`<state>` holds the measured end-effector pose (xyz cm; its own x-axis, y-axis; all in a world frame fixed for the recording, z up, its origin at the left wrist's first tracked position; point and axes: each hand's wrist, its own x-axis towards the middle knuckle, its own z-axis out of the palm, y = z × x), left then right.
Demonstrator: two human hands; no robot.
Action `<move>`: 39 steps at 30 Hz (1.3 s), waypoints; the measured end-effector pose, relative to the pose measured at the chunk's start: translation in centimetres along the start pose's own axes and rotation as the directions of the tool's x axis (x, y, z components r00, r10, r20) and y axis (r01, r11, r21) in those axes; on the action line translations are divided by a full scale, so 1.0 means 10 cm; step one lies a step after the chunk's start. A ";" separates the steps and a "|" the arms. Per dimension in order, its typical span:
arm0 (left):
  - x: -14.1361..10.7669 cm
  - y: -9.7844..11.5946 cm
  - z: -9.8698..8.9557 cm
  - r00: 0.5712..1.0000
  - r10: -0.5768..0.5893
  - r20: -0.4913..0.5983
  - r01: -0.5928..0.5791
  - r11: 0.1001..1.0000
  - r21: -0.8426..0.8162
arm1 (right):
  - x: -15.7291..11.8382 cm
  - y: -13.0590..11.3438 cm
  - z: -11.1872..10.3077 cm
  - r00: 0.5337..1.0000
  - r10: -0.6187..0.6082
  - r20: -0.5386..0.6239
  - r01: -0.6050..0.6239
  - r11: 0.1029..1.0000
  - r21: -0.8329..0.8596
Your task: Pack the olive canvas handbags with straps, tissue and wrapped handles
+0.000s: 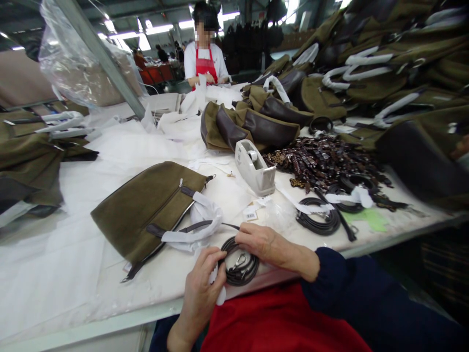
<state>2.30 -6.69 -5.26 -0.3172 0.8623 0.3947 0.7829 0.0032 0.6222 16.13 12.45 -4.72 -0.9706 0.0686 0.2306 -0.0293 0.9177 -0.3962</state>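
A dark strap (242, 276), coiled into a ring with a metal clasp inside it, lies at the table's front edge. My left hand (205, 278) pinches the coil's left side, and a strip of white paper shows by its fingers. At the coil's upper rim, my right hand (262, 243) has its fingers closed on the strap. Just beyond, an olive handbag (146, 210) lies on its side. White wrapping covers its handles (194, 234), which reach toward my hands. A small barcode tag (250, 213) rests on the table past my right hand.
A grey tape dispenser (254, 168) stands mid-table. Right of it are a heap of dark patterned pieces (326, 161) and more coiled straps (318, 217). Olive bags (256, 122) are piled behind and at right. A slanted metal post (104, 58) rises at left. A co-worker (205, 54) is across the table.
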 end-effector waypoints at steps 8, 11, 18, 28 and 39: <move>0.03 -0.03 -0.07 0.993 -0.096 0.068 0.105 0.982 -0.156 | 0.05 -0.05 0.06 0.996 0.084 -0.017 -0.083 0.995 0.056; 0.03 -0.05 -0.07 0.993 -0.088 0.084 0.100 0.982 -0.159 | 0.05 -0.04 0.04 0.996 0.089 0.006 -0.089 0.987 0.137; 0.06 -0.03 -0.08 0.992 -0.092 0.088 0.100 0.991 -0.089 | 0.02 -0.03 -0.02 0.995 0.096 0.032 -0.101 0.968 0.232; 0.07 -0.04 -0.07 0.984 -0.100 0.145 0.119 0.985 -0.127 | 0.02 -0.06 -0.02 0.991 0.135 0.000 -0.130 0.956 0.264; 0.11 0.10 -0.09 0.975 -0.181 0.128 0.199 0.969 -0.147 | 0.05 -0.07 0.01 0.986 0.159 -0.050 -0.143 0.959 0.244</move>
<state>2.27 -6.24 -3.59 -0.3823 0.9052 0.1853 0.6169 0.1007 0.7806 15.64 11.78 -4.41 -0.9497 0.2334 0.2087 0.0521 0.7750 -0.6298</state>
